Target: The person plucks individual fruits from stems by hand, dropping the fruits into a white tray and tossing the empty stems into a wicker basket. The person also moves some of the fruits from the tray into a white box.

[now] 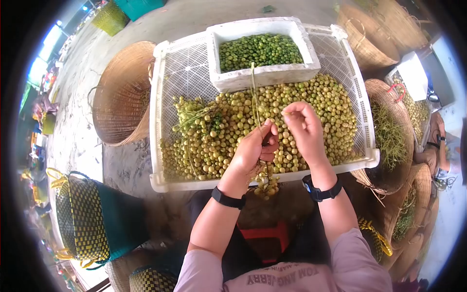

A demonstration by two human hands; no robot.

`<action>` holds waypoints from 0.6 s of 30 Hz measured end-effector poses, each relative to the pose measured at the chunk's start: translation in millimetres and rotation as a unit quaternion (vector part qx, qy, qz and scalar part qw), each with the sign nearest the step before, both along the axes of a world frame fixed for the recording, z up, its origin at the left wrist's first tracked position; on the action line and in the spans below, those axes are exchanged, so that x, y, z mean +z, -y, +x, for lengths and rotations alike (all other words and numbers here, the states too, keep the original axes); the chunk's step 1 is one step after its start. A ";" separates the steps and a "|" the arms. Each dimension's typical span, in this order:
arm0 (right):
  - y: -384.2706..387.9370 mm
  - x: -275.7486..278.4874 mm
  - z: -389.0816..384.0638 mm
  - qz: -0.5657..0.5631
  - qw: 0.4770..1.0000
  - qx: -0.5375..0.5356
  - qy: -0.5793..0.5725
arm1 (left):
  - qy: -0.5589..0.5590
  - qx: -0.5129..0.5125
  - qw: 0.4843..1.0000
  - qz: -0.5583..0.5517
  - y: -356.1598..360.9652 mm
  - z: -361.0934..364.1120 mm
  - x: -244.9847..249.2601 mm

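My left hand [256, 147] is closed around a long thin fruit stalk [254, 92]. The stalk's bare end rises over the white foam box, and a few small round fruits [266, 189] hang from its lower end past the crate's front rim. My right hand [306, 131] is just to the right, thumb and fingers pinched together; what they hold, if anything, is too small to tell. Beneath both hands, loose yellow-green fruits [316, 104] cover much of the white plastic crate [187, 61]. A bunch still on its stems [197, 117] lies at the left of the pile.
The foam box [265, 75], filled with small dark green fruits [260, 51], sits across the crate's back. A wicker basket [121, 92] is on the left; another at right holds bare stalks [386, 131]. Checked yellow-black baskets [80, 219] stand lower left. Another person's arm [441, 141] shows far right.
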State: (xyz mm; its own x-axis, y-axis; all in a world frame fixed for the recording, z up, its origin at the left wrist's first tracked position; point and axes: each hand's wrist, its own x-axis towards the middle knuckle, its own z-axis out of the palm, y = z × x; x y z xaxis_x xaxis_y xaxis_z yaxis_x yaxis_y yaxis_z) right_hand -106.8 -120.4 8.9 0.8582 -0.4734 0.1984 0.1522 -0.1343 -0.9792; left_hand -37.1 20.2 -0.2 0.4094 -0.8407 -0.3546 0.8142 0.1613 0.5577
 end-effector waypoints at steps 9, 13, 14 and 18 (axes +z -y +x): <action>-4.4 3.5 1.9 0.163 0.981 0.090 -0.050 | 0.053 -0.018 0.997 0.062 5.9 -16.7 4.2; -3.2 3.0 1.9 0.111 0.986 -0.004 -0.127 | 0.199 -0.043 0.971 0.124 12.2 -23.7 -9.3; -0.4 -4.7 2.1 0.107 0.988 -0.020 -0.112 | 0.187 -0.038 0.978 0.079 11.2 -22.4 -8.8; -9.1 3.0 0.5 0.042 0.998 -0.005 -0.037 | 0.129 -0.006 0.992 -0.001 8.3 -21.8 -3.3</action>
State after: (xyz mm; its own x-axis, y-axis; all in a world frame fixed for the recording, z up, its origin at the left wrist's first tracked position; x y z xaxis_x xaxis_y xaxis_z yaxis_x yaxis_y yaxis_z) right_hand -106.2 -111.3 11.9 0.8644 -0.4941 0.0936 0.0776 -0.0529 -0.9956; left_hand -58.9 12.0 -3.5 0.4764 -0.8463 -0.2383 0.6466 0.1536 0.7472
